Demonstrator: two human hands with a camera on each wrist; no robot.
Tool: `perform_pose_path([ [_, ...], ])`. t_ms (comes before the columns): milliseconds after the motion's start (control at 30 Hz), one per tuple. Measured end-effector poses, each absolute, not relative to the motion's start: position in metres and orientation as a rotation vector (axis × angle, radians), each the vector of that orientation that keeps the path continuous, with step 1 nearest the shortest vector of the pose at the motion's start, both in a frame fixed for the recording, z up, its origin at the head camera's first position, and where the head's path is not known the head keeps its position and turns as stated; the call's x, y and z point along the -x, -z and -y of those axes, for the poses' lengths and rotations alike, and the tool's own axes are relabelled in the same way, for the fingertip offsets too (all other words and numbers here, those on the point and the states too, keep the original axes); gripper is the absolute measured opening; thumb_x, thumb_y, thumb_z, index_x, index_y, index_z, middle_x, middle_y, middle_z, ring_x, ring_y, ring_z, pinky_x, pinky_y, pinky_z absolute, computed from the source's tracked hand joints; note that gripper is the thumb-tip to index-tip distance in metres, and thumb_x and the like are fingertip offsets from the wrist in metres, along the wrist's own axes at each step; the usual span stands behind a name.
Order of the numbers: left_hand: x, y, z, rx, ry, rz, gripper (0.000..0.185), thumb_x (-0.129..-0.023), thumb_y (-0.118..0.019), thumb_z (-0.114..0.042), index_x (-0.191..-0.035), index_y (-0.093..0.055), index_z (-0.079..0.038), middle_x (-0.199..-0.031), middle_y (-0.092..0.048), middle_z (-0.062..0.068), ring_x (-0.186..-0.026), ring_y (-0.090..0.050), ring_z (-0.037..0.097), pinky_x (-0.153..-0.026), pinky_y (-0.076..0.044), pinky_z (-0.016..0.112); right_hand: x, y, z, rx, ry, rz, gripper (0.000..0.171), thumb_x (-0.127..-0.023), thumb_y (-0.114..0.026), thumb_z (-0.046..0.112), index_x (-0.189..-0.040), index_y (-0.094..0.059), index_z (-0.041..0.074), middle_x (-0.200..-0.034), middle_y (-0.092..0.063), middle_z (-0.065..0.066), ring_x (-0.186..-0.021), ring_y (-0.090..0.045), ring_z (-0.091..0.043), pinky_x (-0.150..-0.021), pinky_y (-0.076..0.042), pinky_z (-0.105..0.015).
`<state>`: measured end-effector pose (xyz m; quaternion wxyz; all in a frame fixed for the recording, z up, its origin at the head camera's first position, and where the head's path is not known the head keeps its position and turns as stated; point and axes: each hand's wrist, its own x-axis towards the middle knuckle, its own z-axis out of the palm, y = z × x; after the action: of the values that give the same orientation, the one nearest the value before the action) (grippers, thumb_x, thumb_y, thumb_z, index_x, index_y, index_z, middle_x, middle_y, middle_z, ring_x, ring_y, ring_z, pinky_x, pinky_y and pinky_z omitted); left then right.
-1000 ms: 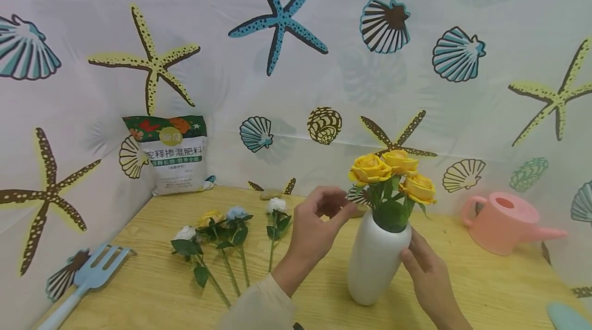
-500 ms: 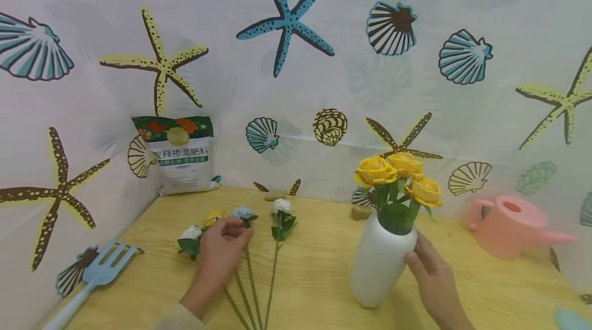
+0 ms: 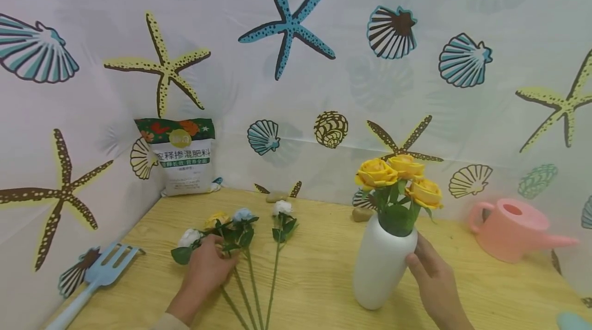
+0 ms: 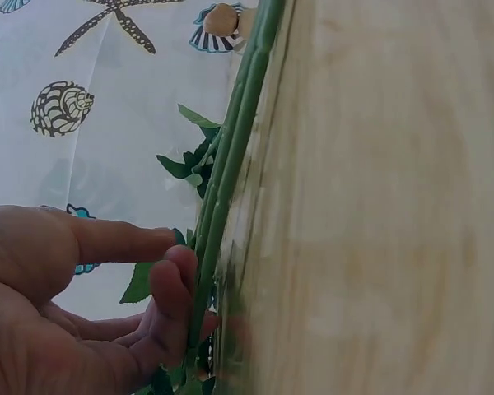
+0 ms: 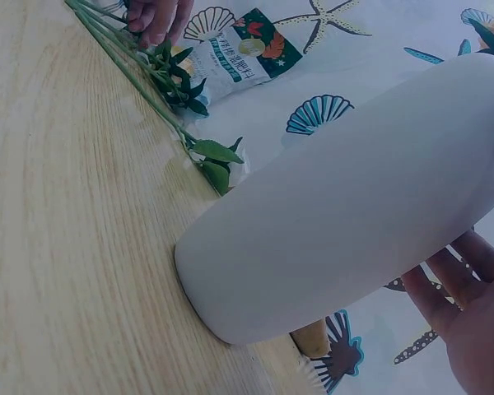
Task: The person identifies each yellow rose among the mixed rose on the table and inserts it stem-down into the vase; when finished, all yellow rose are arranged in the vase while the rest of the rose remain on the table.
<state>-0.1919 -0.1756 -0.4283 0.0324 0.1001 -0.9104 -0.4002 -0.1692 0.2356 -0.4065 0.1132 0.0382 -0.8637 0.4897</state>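
In the head view my left hand (image 3: 209,264) is down among the lying artificial roses, between the white rose (image 3: 189,238) on the left and the yellow rose (image 3: 216,218). The left wrist view has its thumb and bent fingers touching green stems (image 4: 235,156); whether a stem is pinched is unclear. A blue rose (image 3: 243,214) and another white rose (image 3: 282,207) lie to the right. My right hand (image 3: 433,281) holds the side of a white vase (image 3: 383,263), thumb in front and fingers behind. Yellow roses (image 3: 404,166) stand in the vase.
A fertilizer bag (image 3: 187,160) leans at the back left. The blue hand fork (image 3: 107,270) lies at the left edge, and a pink watering can (image 3: 513,230) stands right. Stones (image 3: 362,214) lie along the patterned cloth. A pale blue thing (image 3: 571,321) shows partly at lower right.
My left hand has left the vase's side, moved left to the lying flowers and lowered onto the stems. My right hand has stayed on the vase.
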Motion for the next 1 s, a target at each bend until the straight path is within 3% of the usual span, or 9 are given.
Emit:
perform_pose_path([
  [133,0.194,0.430,0.175,-0.289,1.310,2.838,0.062,-0.089,-0.073,-0.009,-0.138,-0.042,0.013,-0.070,-0.068,0.009,-0.050,-0.063,0.018,-0.058,-0.052,0.033,0.169,0.406,-0.235,-0.135,-1.427,2.512,0.056,-0.108,-0.047,0.026,-0.157,-0.031,0.005,-0.155,-0.040,-0.025,-0.141,-0.039,-0.050,-0.106,-0.039,-0.066],
  [467,0.200,0.432,0.175,-0.311,1.397,2.800,0.067,-0.089,-0.070,-0.004,-0.143,-0.035,0.014,-0.058,-0.065,0.009,-0.045,-0.062,0.017,-0.051,-0.052,0.031,0.167,0.404,-0.232,-0.153,-1.426,2.494,0.054,-0.108,-0.047,0.025,-0.157,-0.034,0.005,-0.154,-0.042,-0.024,-0.141,-0.040,-0.048,-0.105,-0.041,-0.067],
  [733,0.202,0.412,0.184,-0.333,1.696,2.602,0.069,-0.093,-0.066,-0.003,-0.148,-0.029,0.012,-0.069,-0.069,0.012,-0.052,-0.063,0.019,-0.054,-0.055,0.034,0.167,0.404,-0.233,-0.141,-1.435,2.510,0.055,-0.108,-0.047,0.026,-0.157,-0.032,0.005,-0.156,-0.040,-0.025,-0.142,-0.038,-0.050,-0.106,-0.040,-0.068],
  [1000,0.192,0.368,0.166,-0.257,1.909,2.233,0.059,-0.098,-0.063,-0.004,-0.151,-0.036,-0.004,-0.092,-0.069,0.003,-0.066,-0.067,0.013,-0.064,-0.057,0.026,0.167,0.405,-0.233,-0.150,-1.432,2.487,0.054,-0.108,-0.048,0.024,-0.156,-0.034,0.004,-0.154,-0.042,-0.025,-0.141,-0.041,-0.048,-0.106,-0.041,-0.067],
])
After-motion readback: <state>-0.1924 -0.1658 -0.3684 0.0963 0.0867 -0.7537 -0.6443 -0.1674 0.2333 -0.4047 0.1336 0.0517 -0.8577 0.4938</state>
